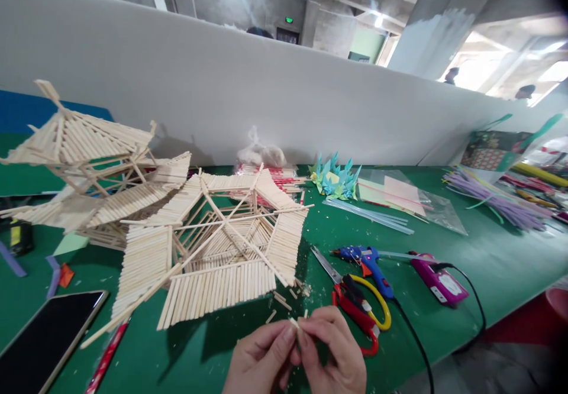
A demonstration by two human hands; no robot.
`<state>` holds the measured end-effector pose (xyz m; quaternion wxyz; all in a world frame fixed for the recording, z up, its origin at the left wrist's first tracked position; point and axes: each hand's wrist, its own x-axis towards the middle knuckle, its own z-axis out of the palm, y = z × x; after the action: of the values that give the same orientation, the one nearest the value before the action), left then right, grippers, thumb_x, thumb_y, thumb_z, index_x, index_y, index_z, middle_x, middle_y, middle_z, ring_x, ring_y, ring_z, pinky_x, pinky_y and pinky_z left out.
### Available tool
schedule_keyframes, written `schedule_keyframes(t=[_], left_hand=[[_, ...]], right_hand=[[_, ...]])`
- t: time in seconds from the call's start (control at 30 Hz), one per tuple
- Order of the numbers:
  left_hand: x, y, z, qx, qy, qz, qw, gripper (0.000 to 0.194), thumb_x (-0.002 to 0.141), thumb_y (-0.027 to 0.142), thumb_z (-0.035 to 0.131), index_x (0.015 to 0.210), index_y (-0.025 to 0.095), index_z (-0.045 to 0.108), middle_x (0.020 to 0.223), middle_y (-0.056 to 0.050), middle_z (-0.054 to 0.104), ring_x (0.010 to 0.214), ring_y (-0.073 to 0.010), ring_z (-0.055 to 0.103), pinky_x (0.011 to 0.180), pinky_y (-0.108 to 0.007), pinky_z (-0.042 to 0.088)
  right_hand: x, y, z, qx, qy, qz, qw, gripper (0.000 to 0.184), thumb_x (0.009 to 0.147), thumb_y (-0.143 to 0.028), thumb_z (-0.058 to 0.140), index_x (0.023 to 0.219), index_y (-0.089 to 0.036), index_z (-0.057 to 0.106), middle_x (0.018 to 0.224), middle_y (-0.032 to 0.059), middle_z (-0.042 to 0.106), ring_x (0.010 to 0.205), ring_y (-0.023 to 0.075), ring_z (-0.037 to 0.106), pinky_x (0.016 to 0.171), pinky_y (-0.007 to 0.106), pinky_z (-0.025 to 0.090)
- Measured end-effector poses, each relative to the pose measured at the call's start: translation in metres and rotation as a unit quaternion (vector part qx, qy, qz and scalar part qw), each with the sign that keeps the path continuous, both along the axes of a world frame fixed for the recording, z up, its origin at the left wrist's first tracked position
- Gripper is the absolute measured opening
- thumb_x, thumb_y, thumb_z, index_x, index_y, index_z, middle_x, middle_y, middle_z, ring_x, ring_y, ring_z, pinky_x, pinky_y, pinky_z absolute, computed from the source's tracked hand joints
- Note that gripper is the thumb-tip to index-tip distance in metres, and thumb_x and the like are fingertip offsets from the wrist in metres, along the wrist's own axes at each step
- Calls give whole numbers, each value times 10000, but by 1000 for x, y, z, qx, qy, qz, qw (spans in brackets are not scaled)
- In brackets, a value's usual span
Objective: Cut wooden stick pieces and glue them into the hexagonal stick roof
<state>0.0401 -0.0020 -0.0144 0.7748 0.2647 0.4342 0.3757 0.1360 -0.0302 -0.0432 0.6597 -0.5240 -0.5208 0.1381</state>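
Just off the roof edge (pixel 220 299), both hands (pixel 266 358) (pixel 333 349) on a stick (pixel 293 323)

Glare whitens the openings (pixel 481 57) at upper right, soft shadows mark the green table (pixel 497 252), and outer edges stretch.

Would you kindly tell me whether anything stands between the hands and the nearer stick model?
Only a few loose stick bits do, lying on the table between the left hand, the right hand and the model. They lie low, so they likely hinder little.
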Motion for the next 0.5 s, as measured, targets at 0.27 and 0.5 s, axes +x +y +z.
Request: schedule_keyframes(t=[0.27, 0.5], left_hand=[[-3, 0, -16, -63, -2, 45, 997, 239, 477, 317, 819, 616, 169, 692, 489, 41, 589, 465, -63, 470, 460, -153, 335], [-11, -2, -21, -10, 22, 26, 999, 252, 591, 339, 742, 570, 154, 572, 420, 79, 448, 412, -54, 336, 423, -165, 246]], right_hand=[[32, -11, -11, -13, -204, -27, 979, 266, 762, -83, 506, 972, -210, 608, 775, 46, 566, 681, 151, 563, 577, 256, 490], [115, -25, -14, -352, -367, -112, 854, 421, 735, -149, 446, 1152, -98, 424, 1120, 160, 518, 1024, 257, 515, 830, 377, 454]])
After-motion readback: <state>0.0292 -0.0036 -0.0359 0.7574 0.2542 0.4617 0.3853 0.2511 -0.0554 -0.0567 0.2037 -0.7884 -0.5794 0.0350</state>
